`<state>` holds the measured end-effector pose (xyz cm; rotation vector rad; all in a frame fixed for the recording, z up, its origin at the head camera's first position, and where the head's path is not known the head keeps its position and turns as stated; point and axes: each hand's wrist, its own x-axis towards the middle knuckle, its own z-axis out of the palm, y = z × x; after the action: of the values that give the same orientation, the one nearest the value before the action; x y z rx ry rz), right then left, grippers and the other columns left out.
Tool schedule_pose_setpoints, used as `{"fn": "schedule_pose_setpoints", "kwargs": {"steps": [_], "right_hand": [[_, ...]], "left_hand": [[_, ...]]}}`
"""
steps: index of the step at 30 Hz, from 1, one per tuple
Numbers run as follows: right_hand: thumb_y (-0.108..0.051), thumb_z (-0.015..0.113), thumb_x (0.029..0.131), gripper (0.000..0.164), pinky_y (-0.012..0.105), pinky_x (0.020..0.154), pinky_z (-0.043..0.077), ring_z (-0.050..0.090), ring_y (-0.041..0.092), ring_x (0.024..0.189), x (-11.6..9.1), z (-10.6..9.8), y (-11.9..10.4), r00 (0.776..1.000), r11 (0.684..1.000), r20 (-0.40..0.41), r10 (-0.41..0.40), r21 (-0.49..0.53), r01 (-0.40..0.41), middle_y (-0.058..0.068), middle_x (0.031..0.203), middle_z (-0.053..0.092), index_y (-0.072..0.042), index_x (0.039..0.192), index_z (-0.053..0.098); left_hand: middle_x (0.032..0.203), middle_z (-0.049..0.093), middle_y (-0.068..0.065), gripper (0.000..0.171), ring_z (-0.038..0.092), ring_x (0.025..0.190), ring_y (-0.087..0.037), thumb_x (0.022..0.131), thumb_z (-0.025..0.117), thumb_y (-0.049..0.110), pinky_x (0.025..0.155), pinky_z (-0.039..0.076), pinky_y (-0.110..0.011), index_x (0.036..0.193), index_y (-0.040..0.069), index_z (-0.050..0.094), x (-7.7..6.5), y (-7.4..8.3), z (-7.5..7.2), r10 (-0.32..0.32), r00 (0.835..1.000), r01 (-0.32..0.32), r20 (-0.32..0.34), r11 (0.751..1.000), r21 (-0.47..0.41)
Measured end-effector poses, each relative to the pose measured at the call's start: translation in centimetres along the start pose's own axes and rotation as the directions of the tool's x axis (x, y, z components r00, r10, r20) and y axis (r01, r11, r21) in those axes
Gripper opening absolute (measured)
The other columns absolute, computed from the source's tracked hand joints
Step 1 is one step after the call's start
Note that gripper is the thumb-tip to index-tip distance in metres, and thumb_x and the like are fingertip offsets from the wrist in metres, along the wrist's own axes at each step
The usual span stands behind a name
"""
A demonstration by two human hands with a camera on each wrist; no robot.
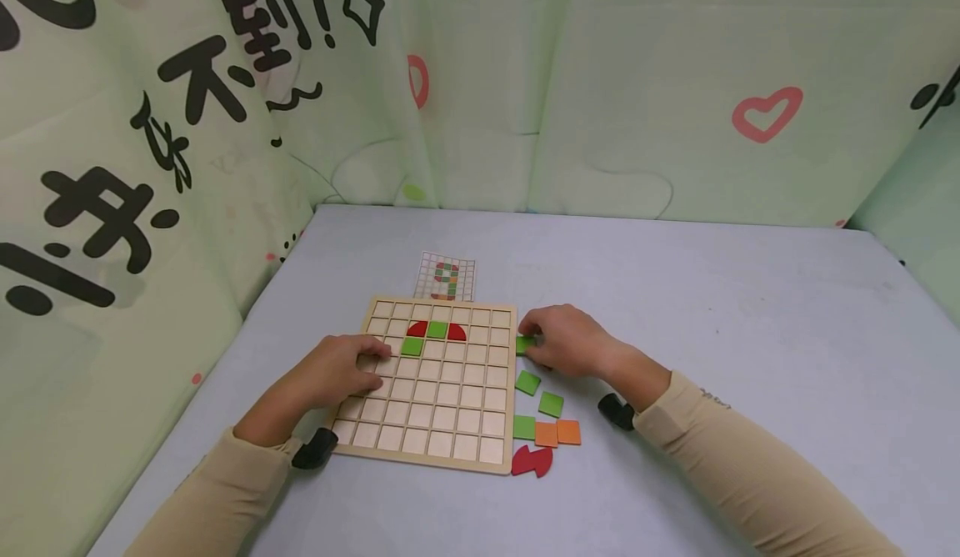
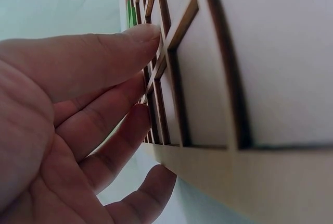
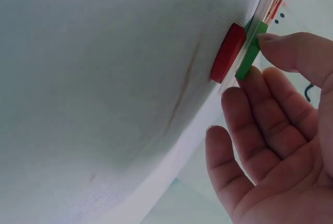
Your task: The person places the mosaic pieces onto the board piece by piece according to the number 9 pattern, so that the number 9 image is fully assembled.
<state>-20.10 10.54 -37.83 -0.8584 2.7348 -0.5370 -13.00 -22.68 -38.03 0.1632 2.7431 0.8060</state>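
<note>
A wooden grid board [image 1: 446, 417] lies on the table, with two red curved pieces and two green squares in its upper cells. My left hand [image 1: 326, 378] rests on the board's left side, thumb and fingers spread and touching the grid. In the left wrist view the thumb [image 2: 114, 57] lies over the cells and the little finger is at the frame edge. By the board's upper right edge, my right hand [image 1: 570, 342] pinches a green square tile [image 1: 524, 345] between thumb and fingertips. The right wrist view shows that green tile [image 3: 251, 54] close to a red piece [image 3: 229, 52].
Right of the board lie loose green tiles [image 1: 551, 404], orange tiles [image 1: 568, 432] and red curved pieces [image 1: 533, 461]. A printed pattern card [image 1: 467, 278] lies behind the board, against its far edge. Pale green curtains [image 1: 637, 82] surround the table.
</note>
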Motion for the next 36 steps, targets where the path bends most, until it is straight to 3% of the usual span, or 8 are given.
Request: {"fn": "schedule_pose_setpoints", "kwargs": {"steps": [12, 25, 36], "right_hand": [[-0.011, 0.066, 0.092, 0.026, 0.036, 0.086, 0.051, 0.059, 0.021, 0.095, 0.1, -0.3, -0.5, 1.000, 0.993, -0.022, -0.015, 0.118, 0.017, 0.005, 0.108, 0.068, -0.002, 0.116, 0.068], [-0.012, 0.069, 0.092, 0.028, 0.038, 0.092, 0.051, 0.061, 0.021, 0.100, 1.1, -0.2, -2.6, 0.994, 0.980, -0.050, -0.097, 0.170, 0.104, 0.004, 0.108, 0.068, -0.002, 0.118, 0.068], [-0.015, 0.070, 0.091, 0.027, 0.036, 0.091, 0.051, 0.060, 0.019, 0.097, 2.3, 0.7, -4.2, 0.994, 0.974, -0.029, -0.103, 0.202, 0.107, 0.001, 0.104, 0.069, -0.003, 0.115, 0.070]], "left_hand": [[0.131, 0.062, -0.012, 0.034, 0.051, 0.128, -0.034, 0.086, 0.077, 0.010, 0.101, 0.043, -0.050, 0.120, 0.010, 0.070, -0.1, 0.0, 0.0, -0.004, 1.000, 0.004, -0.002, 1.000, -0.004], [0.130, 0.063, -0.012, 0.034, 0.052, 0.126, -0.033, 0.086, 0.077, 0.009, 0.101, 0.043, -0.050, 0.119, 0.009, 0.070, -0.2, 0.0, 0.1, -0.005, 1.000, 0.005, -0.001, 1.000, -0.013], [0.131, 0.063, -0.011, 0.033, 0.051, 0.128, -0.033, 0.087, 0.077, 0.009, 0.102, 0.043, -0.050, 0.119, 0.010, 0.070, 0.0, -0.1, 0.1, -0.005, 1.000, 0.005, 0.000, 1.000, -0.011]]}}
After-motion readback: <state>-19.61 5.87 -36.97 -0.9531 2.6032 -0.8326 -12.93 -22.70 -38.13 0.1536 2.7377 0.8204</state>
